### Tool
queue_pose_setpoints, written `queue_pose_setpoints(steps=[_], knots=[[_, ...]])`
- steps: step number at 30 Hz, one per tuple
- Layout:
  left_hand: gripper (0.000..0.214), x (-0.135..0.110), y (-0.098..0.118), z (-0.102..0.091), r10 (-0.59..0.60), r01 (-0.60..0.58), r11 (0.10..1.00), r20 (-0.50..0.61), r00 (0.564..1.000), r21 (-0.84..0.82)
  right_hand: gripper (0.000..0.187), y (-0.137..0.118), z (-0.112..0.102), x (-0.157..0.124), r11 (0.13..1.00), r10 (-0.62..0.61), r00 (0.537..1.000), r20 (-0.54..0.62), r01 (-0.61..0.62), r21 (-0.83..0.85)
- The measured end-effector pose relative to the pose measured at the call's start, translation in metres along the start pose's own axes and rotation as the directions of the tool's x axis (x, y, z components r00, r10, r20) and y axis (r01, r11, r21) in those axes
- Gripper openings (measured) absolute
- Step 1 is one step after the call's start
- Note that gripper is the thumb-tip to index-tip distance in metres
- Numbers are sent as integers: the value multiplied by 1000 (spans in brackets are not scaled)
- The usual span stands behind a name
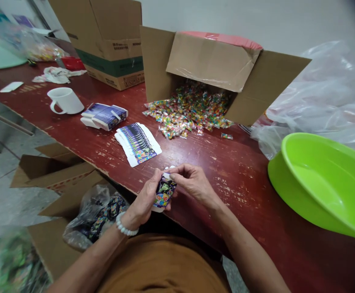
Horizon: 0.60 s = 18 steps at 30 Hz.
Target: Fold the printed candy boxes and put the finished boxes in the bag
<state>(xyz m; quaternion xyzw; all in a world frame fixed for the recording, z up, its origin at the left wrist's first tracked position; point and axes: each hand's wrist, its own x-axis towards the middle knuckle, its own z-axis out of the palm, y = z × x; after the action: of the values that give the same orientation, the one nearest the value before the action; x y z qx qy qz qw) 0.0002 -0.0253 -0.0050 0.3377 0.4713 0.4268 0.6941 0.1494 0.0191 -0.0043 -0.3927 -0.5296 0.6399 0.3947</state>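
A small dark printed carton (pixel 164 191) with green and orange pictures is held over the table's front edge. My left hand (pixel 148 193), with a pale bead bracelet on the wrist, is wrapped round its left side. Fingers of my right hand (pixel 192 181) pinch the white flap at the carton's top end. Just beyond my hands lies a fanned stack of flat cartons (pixel 139 144). Behind that is a second pile of purple cartons (pixel 104 116). Small wrapped candies (pixel 192 110) spill from a cardboard box (pixel 206 61) lying on its side.
On the red table (pixel 226 171), a green basin (pixel 314 183) stands at right beside clear plastic sheeting (pixel 320 93). A white mug (pixel 66 100) and a closed carton (pixel 110 44) stand at left. Below the edge, an open box (pixel 55 240) holds a bag of dark packets (pixel 104 215).
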Motion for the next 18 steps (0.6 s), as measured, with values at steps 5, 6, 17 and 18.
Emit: queue_pose_setpoints(steps=[5,6,17,18], knots=[[69,3,-2,-3,31,-31,999,1,1000,35,17,6,1,0,998,-57,997,-49,55,-36],[69,3,-2,-3,33,-33,999,-2,999,41,16,6,1,-1,996,-75,996,-39,73,-51],[67,-1,5,-11,0,-12,994,-107,994,-110,14,0,-8,16,865,-297,909,292,386,-321],[64,-4,8,-13,-23,5,988,-118,993,-153,16,0,-10,30,832,-289,905,312,399,-387]])
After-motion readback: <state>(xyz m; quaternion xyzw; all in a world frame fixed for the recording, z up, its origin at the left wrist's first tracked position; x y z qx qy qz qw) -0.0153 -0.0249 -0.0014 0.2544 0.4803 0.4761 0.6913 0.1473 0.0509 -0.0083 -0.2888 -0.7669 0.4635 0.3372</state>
